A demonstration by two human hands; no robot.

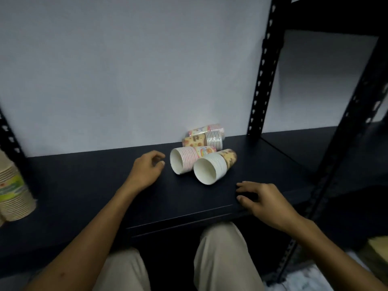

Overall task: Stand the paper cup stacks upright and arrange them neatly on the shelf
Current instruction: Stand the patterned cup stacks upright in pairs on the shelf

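Several paper cup stacks lie on their sides on the dark shelf (94,185). A pink-striped stack (184,159) and a brown-patterned stack (214,168) point their open mouths toward me. Two more stacks (206,136) lie one on the other behind them, against the wall. My left hand (146,170) hovers just left of the pink-striped stack, fingers curled, holding nothing. My right hand (263,201) rests near the shelf's front edge, right of the brown-patterned stack, fingers spread and holding nothing.
An upright stack of green-printed cups (13,190) stands at the shelf's far left. Black perforated posts (265,66) frame the shelf, with another bay to the right. A pale wall backs it. My knees (222,255) are below the front edge.
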